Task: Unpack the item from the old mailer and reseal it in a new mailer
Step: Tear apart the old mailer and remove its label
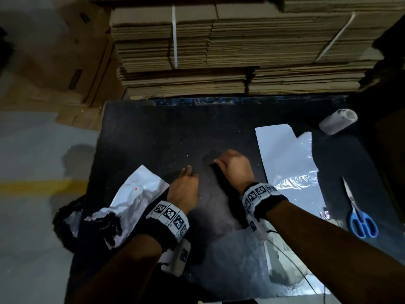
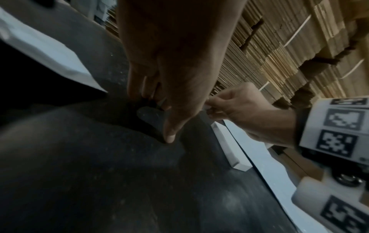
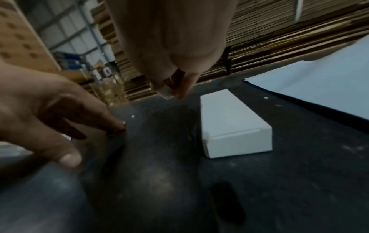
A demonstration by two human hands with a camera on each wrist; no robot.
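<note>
A dark grey new mailer (image 1: 210, 216) lies flat in the middle of the black table (image 1: 153, 132). My left hand (image 1: 186, 172) presses its fingertips (image 3: 117, 126) and thumb (image 2: 169, 138) down on the mailer near its far end. My right hand (image 1: 215, 161) pinches the end of a small white strip (image 3: 165, 94) just above that far end. The torn white-and-black old mailer (image 1: 131, 205) lies crumpled at the table's left edge. A white box (image 3: 235, 126) rests on the table beside the dark mailer; my right wrist hides it in the head view.
A stack of white mailers (image 1: 285, 154) lies to the right. Blue-handled scissors (image 1: 359, 216) sit near the right edge and a tape roll (image 1: 337, 120) at the far right corner. Strapped bundles of flat cardboard (image 1: 219, 51) rise behind the table.
</note>
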